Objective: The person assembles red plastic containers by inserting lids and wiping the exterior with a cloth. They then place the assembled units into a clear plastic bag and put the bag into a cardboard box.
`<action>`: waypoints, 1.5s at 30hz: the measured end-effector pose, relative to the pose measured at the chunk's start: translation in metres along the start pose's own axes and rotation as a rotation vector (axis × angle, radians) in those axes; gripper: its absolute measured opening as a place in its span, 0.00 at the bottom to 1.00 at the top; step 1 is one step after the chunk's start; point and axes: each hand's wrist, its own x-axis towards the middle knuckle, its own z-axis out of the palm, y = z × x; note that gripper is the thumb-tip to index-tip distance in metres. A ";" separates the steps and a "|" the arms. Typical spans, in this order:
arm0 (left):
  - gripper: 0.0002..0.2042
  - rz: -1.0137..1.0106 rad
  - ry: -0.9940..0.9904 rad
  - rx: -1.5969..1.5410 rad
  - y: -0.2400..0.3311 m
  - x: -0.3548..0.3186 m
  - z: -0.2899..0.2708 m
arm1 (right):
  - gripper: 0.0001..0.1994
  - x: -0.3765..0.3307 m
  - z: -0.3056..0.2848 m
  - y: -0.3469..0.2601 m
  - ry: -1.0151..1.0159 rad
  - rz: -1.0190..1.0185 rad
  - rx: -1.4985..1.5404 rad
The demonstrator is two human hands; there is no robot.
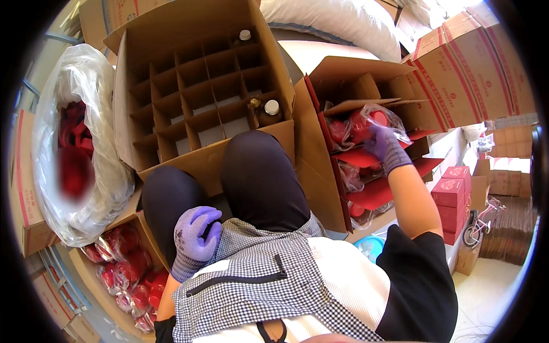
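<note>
My right hand [386,147], in a purple glove, reaches into an open cardboard box [317,154] on the right. Its fingers are closed on a red object in clear plastic wrap [361,127], whose exact kind I cannot make out. Other wrapped red pieces [350,176] lie below it, between red card sheets [357,158]. Over my lap, my left hand [197,233], gloved in purple too, is empty, its bent fingers apart. In front of my knees stands a divided carton [209,163], with a white-capped bottle [271,108] in its near right cell and another capped bottle [245,36] in a far right one.
A clear plastic bag [86,63] of red pieces stands at the left, above a box of wrapped red items [134,263]. Stacked cartons [457,68] rise at the far right, near red boxes [449,194] and a small bicycle [480,226]. A white sack [337,20] lies behind.
</note>
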 end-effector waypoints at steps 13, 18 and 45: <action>0.12 0.009 0.190 0.057 0.008 -0.048 -0.041 | 0.09 0.057 -0.016 -0.005 -0.725 -1.736 -2.614; 0.16 -0.495 0.437 0.414 -0.041 -0.201 -0.072 | 0.17 0.057 -0.021 -0.067 -0.191 -1.066 -0.982; 0.10 -0.756 1.471 -1.080 -0.026 -0.302 -0.163 | 0.35 -0.450 0.266 0.136 -1.779 -0.500 -0.639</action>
